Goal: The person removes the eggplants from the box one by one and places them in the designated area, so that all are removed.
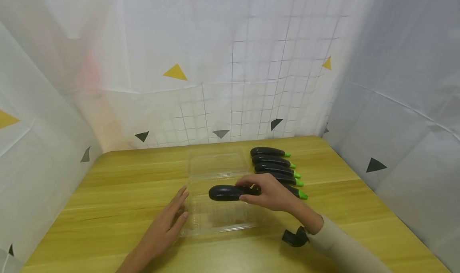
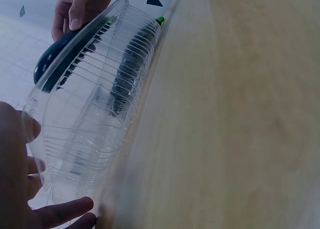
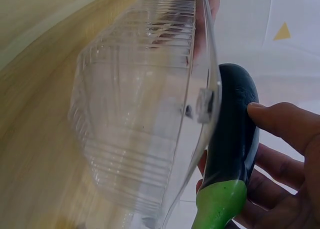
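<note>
While the left hand (image 1: 163, 225) lies flat with straight fingers against the left wall of the clear plastic clamshell container (image 1: 219, 217), the right hand (image 1: 273, 193) holds a dark eggplant (image 1: 226, 192) just above the container's front tray. The right hand's fingers and thumb curl round the eggplant near its green stem end, which the right wrist view shows below the fingertips (image 3: 270, 116), with the eggplant level with the container's rim. The container sits open near the middle of the wooden counter (image 1: 118, 193), its lid laid back toward the far edge. Just beside the container, toward the counter's right edge, a row of eggplants (image 1: 274, 165) lies side by side, green tips pointing right. A black strap (image 1: 295, 237) shows at the right wrist.
</note>
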The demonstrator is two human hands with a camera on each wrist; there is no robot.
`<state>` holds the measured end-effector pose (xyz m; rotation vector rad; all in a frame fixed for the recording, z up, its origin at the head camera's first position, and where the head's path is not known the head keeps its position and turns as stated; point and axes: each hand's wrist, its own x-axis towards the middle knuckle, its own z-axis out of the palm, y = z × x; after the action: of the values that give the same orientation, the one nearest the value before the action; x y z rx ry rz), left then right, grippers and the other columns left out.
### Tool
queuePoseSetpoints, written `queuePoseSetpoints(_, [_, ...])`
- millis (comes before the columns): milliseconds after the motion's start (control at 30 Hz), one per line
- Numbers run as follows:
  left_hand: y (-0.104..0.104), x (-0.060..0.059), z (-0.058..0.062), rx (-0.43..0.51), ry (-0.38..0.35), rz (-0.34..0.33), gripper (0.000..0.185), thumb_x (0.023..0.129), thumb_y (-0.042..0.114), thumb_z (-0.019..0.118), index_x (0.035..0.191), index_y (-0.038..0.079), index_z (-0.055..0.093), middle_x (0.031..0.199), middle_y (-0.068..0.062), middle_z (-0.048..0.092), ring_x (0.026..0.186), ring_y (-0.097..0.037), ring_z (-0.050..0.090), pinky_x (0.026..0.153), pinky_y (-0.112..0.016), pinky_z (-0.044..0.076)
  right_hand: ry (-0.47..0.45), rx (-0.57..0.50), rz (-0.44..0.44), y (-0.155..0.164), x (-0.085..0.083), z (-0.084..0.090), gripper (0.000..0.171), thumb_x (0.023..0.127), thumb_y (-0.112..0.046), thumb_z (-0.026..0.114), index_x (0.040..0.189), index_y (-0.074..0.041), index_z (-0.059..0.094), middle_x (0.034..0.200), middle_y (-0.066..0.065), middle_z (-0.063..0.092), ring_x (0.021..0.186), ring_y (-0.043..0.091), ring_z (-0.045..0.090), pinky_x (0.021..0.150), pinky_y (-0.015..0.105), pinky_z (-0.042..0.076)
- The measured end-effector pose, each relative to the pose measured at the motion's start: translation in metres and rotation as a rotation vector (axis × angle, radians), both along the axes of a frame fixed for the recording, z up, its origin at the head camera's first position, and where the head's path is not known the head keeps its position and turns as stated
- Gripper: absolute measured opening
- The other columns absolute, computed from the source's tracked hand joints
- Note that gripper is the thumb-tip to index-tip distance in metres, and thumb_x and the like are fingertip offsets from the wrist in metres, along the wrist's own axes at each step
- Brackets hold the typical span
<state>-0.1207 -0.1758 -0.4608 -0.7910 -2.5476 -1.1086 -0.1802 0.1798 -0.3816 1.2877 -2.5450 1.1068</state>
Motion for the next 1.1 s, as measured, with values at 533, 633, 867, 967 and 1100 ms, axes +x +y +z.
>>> queuePoseSetpoints(533, [0.0,0.0,0.0,0.009,0.008,-0.014,0.056,0.109,0.011,0.056,0.161,0.004,0.036,0.169,-0.012,0.025,0.125,-0.031,0.062,0.099,-0.054,0.052,0.011,-0.024,-0.018,0.017,0.002,0.0,0.03,0.094,-0.02,0.081,0.122,-0.012,0.073,0.111,-0.007,0.073,0.095,0.01,0.07,0.077,0.037,0.061])
queuePoseSetpoints(633, [0.0,0.0,0.0,0.011,0.008,-0.013,0.056,0.109,0.012,0.056,0.161,0.004,0.036,0.17,-0.012,0.025,0.125,-0.031,0.062,0.099,-0.055,0.052,0.0,-0.034,-0.018,0.02,0.002,0.0,0.029,0.094,-0.019,0.081,0.121,-0.012,0.073,0.11,-0.006,0.074,0.095,0.011,0.07,0.077,0.038,0.061])
queuePoseSetpoints(867, [0.001,0.001,0.0,0.009,0.008,-0.008,0.056,0.109,0.013,0.055,0.161,0.004,0.036,0.17,-0.011,0.025,0.127,-0.032,0.06,0.102,-0.057,0.049,0.006,-0.037,-0.039,0.028,0.004,0.0,0.029,0.094,-0.018,0.081,0.121,-0.011,0.074,0.111,-0.004,0.074,0.096,0.013,0.071,0.078,0.04,0.062])
queuePoseSetpoints(967, [0.001,0.001,0.0,0.007,0.005,-0.008,0.056,0.11,0.014,0.055,0.161,0.004,0.036,0.17,-0.012,0.025,0.128,-0.032,0.06,0.102,-0.057,0.049,0.005,-0.037,-0.052,0.033,0.004,-0.001,0.03,0.094,-0.019,0.081,0.122,-0.01,0.074,0.113,-0.002,0.074,0.099,0.015,0.071,0.079,0.04,0.062])
queuePoseSetpoints(1100, [0.001,0.001,0.001,0.012,0.001,-0.017,0.055,0.11,0.014,0.054,0.161,0.003,0.035,0.17,-0.012,0.024,0.128,-0.032,0.06,0.102,-0.057,0.049,0.016,-0.04,-0.065,0.039,0.006,-0.003,0.03,0.095,-0.019,0.081,0.123,-0.012,0.074,0.116,-0.002,0.074,0.102,0.016,0.071,0.081,0.04,0.061])
